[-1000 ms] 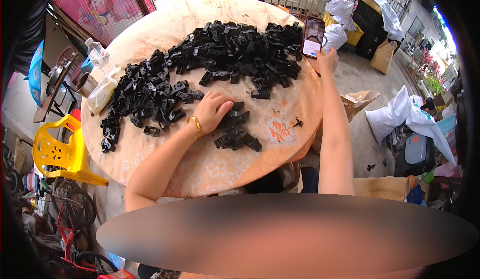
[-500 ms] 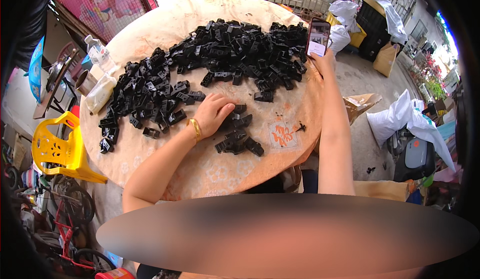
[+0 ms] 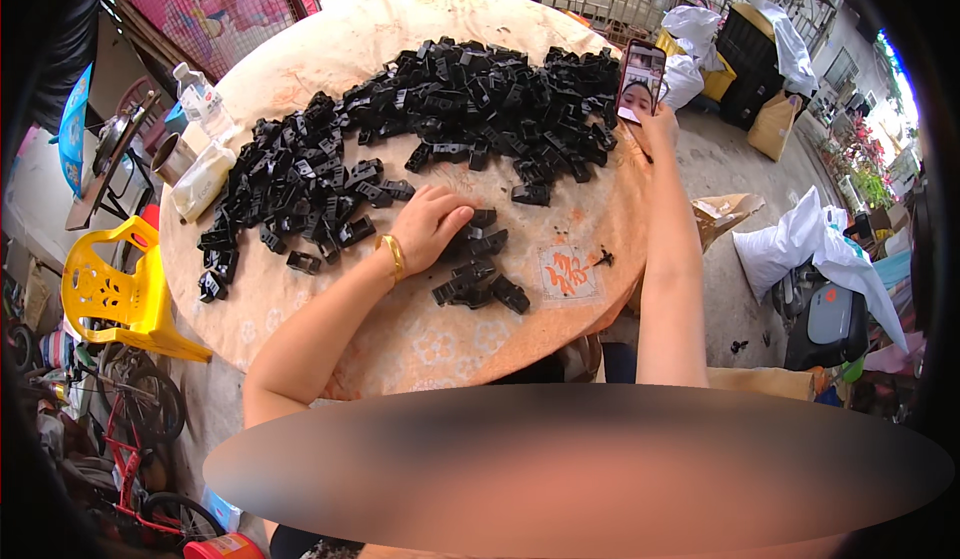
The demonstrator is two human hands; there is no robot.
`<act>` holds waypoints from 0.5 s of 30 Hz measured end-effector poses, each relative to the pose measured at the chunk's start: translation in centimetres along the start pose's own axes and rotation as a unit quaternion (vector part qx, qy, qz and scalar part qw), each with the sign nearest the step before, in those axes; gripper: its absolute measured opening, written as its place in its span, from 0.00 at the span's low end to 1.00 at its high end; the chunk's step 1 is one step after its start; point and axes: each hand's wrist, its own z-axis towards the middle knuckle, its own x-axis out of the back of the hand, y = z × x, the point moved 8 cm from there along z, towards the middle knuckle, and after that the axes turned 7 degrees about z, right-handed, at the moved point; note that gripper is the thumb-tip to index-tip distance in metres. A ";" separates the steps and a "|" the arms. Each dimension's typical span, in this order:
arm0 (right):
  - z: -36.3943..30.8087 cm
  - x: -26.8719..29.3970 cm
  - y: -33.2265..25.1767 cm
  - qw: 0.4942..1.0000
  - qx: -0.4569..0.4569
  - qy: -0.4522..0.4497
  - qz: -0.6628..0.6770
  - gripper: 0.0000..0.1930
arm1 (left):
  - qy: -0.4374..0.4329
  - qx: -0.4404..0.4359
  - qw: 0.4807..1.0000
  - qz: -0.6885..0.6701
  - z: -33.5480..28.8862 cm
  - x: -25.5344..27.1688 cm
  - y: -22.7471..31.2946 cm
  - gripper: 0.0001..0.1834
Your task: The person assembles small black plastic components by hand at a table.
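My right hand (image 3: 657, 131) holds up a smartphone (image 3: 640, 77) at the table's right edge, the fingers wrapped round its lower end. The lit screen shows a picture with a person in it. My left hand (image 3: 432, 227), with a gold bracelet at the wrist, lies loosely on the round table, thumb apart from the fingers and nothing seen in it. Beside and below it sits a small group of black plastic parts (image 3: 478, 287). A large heap of the same black parts (image 3: 450, 89) curves across the middle and left of the table.
An orange-brown cloth (image 3: 400, 359) covers the round table. At its left edge are a clear plastic bottle (image 3: 200, 104), a metal cup (image 3: 174, 159) and a pale bag (image 3: 203, 181). A yellow chair (image 3: 110, 284) stands left, with a red bicycle (image 3: 125, 449) below. White sacks (image 3: 780, 234) lie right.
The phone's screen has switched to a picture with a person in it, and the phone has shifted slightly. My left hand stays in place on the table.
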 end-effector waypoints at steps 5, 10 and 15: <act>0.4 0.4 0.5 0.999 -0.008 0.018 -0.033 0.34 | -0.001 -0.002 1.000 0.005 0.0 -0.1 0.0 0.12; -0.9 2.7 -3.7 0.982 0.100 0.164 0.003 0.22 | 0.008 0.009 1.000 0.004 -0.2 0.0 -0.3 0.12; -5.3 -1.1 -13.4 0.937 0.273 -0.004 0.216 0.09 | 0.007 -0.002 1.000 0.005 0.0 -0.3 -0.4 0.12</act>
